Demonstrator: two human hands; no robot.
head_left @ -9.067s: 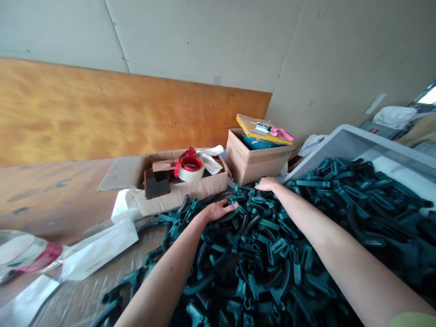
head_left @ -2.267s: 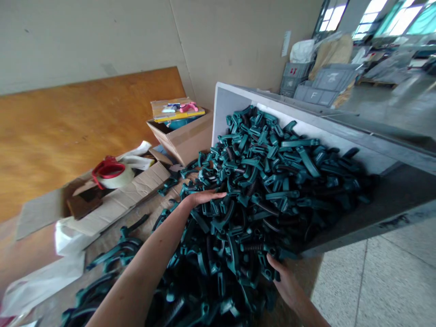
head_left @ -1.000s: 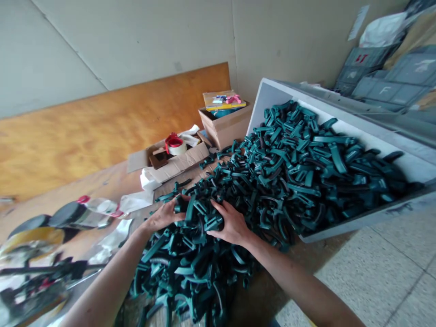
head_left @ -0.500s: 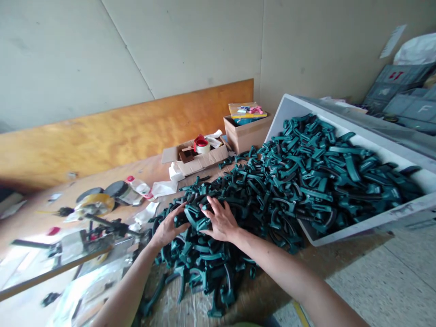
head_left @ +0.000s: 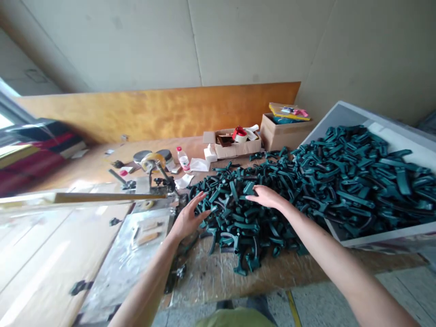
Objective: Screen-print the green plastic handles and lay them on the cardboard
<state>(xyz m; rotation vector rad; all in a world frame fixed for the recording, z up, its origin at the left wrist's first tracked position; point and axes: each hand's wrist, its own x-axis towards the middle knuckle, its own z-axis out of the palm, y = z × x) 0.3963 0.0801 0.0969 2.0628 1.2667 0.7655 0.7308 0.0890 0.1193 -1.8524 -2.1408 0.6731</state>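
Observation:
A large heap of dark green curved plastic parts (head_left: 238, 222), some with black ribbed strips, covers the middle of the bench and runs into a tipped grey bin (head_left: 384, 238) on the right. At the left edge of the heap, my left hand (head_left: 188, 219) is open, thumb and fingers apart, with nothing in it. My right hand (head_left: 269, 197) is over the middle of the heap, its thumb and fingers closed on one green plastic part (head_left: 249, 188). That part is partly hidden by the fingers.
Behind the heap stand a low open carton (head_left: 235, 149) with tape rolls and a taller cardboard box (head_left: 284, 134). Left of it are a red-capped bottle (head_left: 183, 160), round tins and a screen-printing frame (head_left: 102, 198) above a clamped plate (head_left: 126, 259).
The view has turned left. My hands, close together over a clump of parts before, have moved apart; my left hand is now off the parts at the heap's edge.

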